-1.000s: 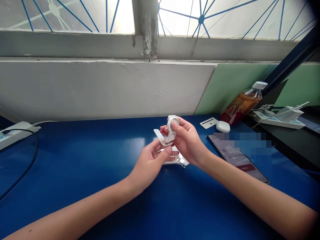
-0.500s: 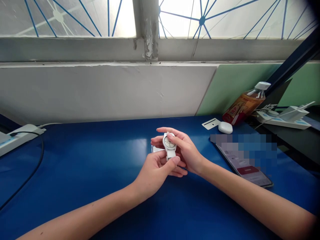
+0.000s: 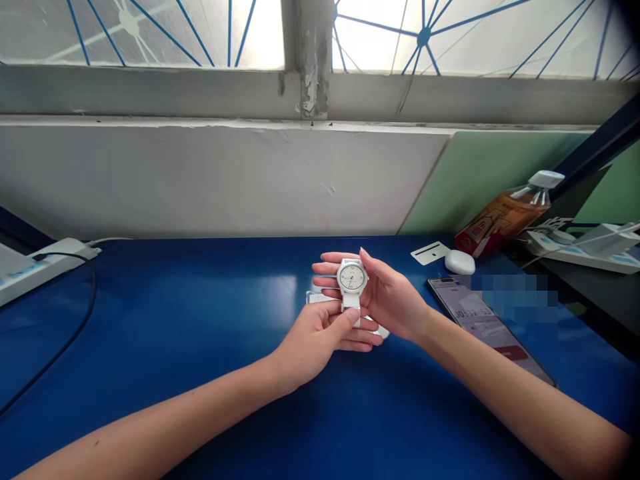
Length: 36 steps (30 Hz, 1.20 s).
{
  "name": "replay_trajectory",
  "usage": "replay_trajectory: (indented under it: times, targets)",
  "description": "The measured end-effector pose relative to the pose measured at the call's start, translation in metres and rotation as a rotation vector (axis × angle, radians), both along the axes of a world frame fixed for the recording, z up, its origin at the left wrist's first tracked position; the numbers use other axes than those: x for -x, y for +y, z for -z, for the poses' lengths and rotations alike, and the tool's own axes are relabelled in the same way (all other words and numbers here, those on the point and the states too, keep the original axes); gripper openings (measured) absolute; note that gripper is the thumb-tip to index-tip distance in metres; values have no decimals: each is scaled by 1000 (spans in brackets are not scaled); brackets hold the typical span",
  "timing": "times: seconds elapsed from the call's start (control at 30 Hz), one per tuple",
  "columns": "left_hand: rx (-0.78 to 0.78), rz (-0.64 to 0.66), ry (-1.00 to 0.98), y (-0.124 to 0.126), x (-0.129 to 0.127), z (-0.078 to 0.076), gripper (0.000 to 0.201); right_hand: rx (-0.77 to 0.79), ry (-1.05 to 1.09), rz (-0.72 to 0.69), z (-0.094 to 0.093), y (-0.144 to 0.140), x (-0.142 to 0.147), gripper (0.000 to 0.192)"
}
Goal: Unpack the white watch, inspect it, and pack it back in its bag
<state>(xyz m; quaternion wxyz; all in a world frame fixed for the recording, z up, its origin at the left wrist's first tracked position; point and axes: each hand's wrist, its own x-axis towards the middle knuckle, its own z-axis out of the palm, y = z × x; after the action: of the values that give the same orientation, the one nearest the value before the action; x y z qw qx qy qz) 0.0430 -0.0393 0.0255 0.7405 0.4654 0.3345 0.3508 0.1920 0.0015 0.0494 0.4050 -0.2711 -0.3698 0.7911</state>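
A white wristwatch with a round pale dial is held face up over the blue desk. My left hand is closed on the lower strap, its thumb on top and its fingers beneath. Behind the watch case, my right hand lies open with palm up, its fingers stretched out to the left and its thumb raised clear of the dial. Part of a white and clear item shows under the hands; most of it is covered, and I cannot make out what it is.
On the right of the blue desk lie a phone, a white earbud case and a white card. A drink bottle leans behind them. Power strips sit at the right and left, with a black cable.
My right thumb has lifted off the watch face and the right fingers have opened out behind it. The dial now shows fully. The view has shifted slightly.
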Motion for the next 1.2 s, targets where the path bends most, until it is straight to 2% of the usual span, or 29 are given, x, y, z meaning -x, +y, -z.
replay_trajectory:
  times: [0.2,0.37,0.6,0.97,1.07,1.2]
  targets:
    - [23,-15,-13,-1,0,-4,42,-20,63,-68,-1,0,2,40]
    - [21,-16,5,-2,2,-6,41,-44,39,-59,0,1,3,31]
    - [13,25,-4,-2,2,-7,39,-55,-42,6,5,5,0,30]
    - [23,-47,12,-1,-1,-7,31,-143,-30,4,-7,4,-4,34]
    - [-76,-93,63,-1,1,-11,32,-249,-104,44,-10,0,-7,31]
    - [-453,-230,287,5,11,-12,27,-506,-339,243,-9,-15,-16,28]
